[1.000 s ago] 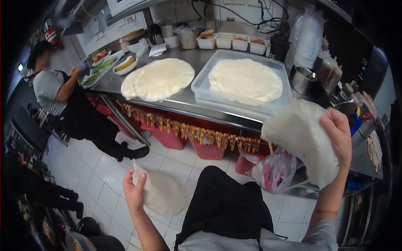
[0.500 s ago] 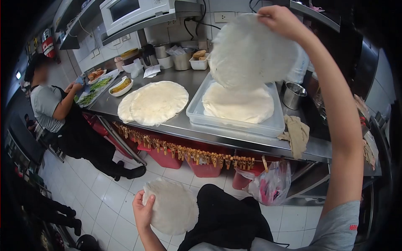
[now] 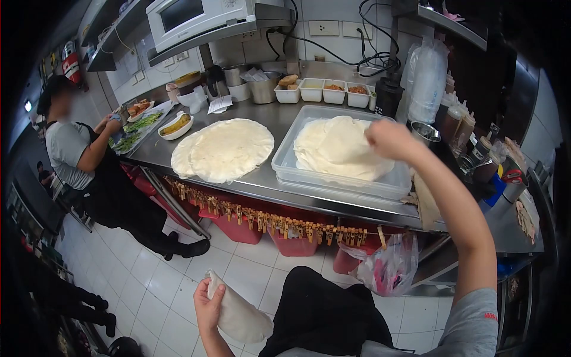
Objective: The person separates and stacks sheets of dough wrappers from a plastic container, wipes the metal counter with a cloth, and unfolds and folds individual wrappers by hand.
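My left hand is low at the left, its thumb and fingers closed on a thin round dough sheet that hangs folded over above the floor. My right hand is pinched at the right edge of another pale dough sheet, which lies partly folded over the pile in a clear plastic tub. The fingertips are partly hidden by the hand itself. To the left of the tub, a flat pile of round dough sheets rests on the steel counter.
Behind the tub stand white containers of food. Sauce bottles and a metal cup are at the right. Clothespins line the counter's front edge. A co-worker stands at the left by a tray of greens.
My right hand has come down from above the tub, and the sheet it held up now lies on the pile. In my left hand the sheet has folded over.
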Available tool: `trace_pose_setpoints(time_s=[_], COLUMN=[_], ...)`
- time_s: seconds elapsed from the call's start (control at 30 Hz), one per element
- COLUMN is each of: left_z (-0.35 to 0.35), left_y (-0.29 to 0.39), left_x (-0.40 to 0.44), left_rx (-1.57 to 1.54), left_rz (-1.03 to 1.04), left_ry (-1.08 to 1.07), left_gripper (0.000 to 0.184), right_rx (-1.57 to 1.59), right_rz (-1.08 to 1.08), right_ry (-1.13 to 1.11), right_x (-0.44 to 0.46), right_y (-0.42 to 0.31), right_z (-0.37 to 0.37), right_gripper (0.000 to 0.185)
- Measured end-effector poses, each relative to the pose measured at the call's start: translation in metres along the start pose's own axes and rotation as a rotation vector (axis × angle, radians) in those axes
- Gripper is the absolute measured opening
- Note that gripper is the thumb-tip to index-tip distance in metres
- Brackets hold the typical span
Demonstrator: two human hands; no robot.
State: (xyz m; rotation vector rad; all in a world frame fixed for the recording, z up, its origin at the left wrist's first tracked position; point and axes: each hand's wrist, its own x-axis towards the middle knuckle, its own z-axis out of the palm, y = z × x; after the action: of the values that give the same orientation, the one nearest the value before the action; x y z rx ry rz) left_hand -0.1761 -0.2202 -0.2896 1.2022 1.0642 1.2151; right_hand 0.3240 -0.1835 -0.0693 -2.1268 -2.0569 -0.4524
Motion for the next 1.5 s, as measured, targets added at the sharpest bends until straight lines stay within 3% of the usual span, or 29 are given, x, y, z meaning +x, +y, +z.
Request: trace_pose_setpoints(time_s=[0.1, 0.17, 0.27, 0.37, 0.5, 0.6, 0.7, 0.73, 0.8, 0.93, 1.03, 1.17, 1.3, 1.5], left_z=[0.008, 0.014, 0.028, 0.041, 0.043, 0.032, 0.019, 0.015, 0.008, 0.012, 0.023, 0.037, 0.04, 0.041], left_y=[-0.004, -0.007, -0.009, -0.008, -0.019, -0.02, -0.026, -0.029, -0.037, -0.036, -0.033, -0.035, -0.041, -0.032], left_x=[0.005, 0.009, 0.012, 0.01, 0.001, -0.007, -0.013, -0.014, -0.014, -0.01, -0.009, -0.007, -0.002, -0.008], left_rx=[-0.007, -0.014, -0.032, -0.082, -0.091, -0.087, -0.074, -0.071, -0.077, -0.045, -0.089, -0.121, -0.139, -0.116], left_rz=[0.0, -0.003, -0.006, -0.026, -0.065, -0.073, -0.089, -0.093, -0.099, -0.111, -0.104, -0.12, -0.116, -0.132], left_ry=[-0.015, -0.037, -0.089, -0.144, -0.176, -0.147, -0.101, -0.08, -0.085, -0.091, -0.114, -0.142, -0.167, -0.147], left_gripper=[0.021, 0.022, 0.023, 0.024, 0.023, 0.022, 0.021, 0.021, 0.02, 0.019, 0.021, 0.023, 0.023, 0.023], right_rx=[0.255, 0.695, 0.645, 0.82, 0.97, 1.057, 0.843, 0.594, 0.578, 0.573, 0.379, 0.014, 0.5, 0.297], right_rz=[-0.106, -0.149, -0.134, -0.131, 0.123, 0.31, 0.588, 0.491, 0.64, 0.554, 0.447, 0.233, -0.215, -0.118], right_ry=[0.262, 0.173, 0.269, 0.274, 0.352, 0.307, 0.217, 0.32, 0.242, 0.385, 0.372, 0.295, -0.215, -0.519], right_x=[0.016, 0.026, 0.033, 0.057, 0.086, 0.107, 0.086, 0.08, 0.056, 0.046, 0.048, 0.032, 0.05, 0.053], right_y=[0.014, 0.014, -0.012, -0.017, -0.008, 0.039, 0.071, 0.091, 0.083, 0.08, 0.084, 0.022, -0.014, -0.055], right_z=[-0.056, -0.087, -0.123, -0.11, -0.082, -0.022, 0.043, 0.076, 0.087, 0.085, 0.082, 0.061, 0.074, 0.061], right_gripper=[0.007, 0.011, 0.022, 0.02, 0.02, 0.01, 0.016, 0.021, 0.024, 0.024, 0.024, 0.033, 0.05, 0.067])
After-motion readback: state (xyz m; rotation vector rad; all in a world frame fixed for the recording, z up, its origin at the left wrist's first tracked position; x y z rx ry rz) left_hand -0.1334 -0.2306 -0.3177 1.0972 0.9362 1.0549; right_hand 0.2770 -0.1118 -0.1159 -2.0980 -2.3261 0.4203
